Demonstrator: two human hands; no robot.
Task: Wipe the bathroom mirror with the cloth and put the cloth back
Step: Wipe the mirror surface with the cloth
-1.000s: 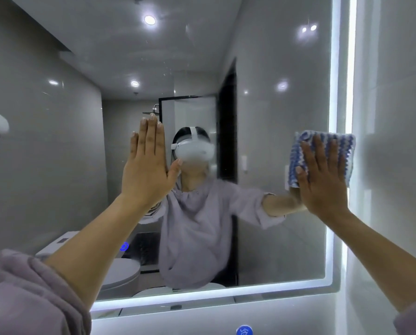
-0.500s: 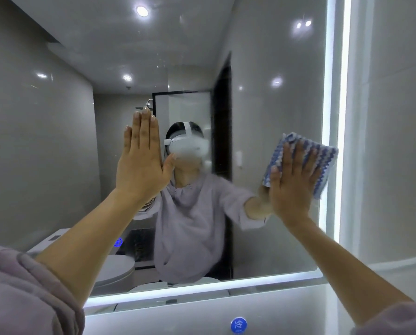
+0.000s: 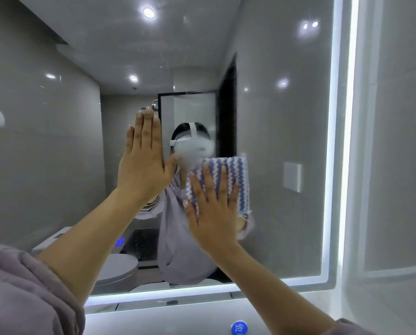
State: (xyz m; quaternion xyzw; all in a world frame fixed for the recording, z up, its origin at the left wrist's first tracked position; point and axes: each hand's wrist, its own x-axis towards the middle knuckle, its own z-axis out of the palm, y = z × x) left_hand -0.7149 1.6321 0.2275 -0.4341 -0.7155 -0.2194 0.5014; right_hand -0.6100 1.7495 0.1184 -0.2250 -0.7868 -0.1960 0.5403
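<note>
Bathroom mirror: lit-edged glass on a grey wall
Left hand: flat against glass — fingers straight, holding nothing
Right hand: fingers spread, pressing cloth to glass
Cloth: blue-and-white zigzag, mid-mirror — just beside left hand

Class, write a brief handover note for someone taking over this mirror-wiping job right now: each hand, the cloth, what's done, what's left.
Left hand: flat against the mirror, holding nothing.
Right hand: spread fingers press the cloth on the mirror, beside the left hand.
Done: cloth on mirror; area wiped unclear.
Left: finish wiping, put cloth back.
</note>
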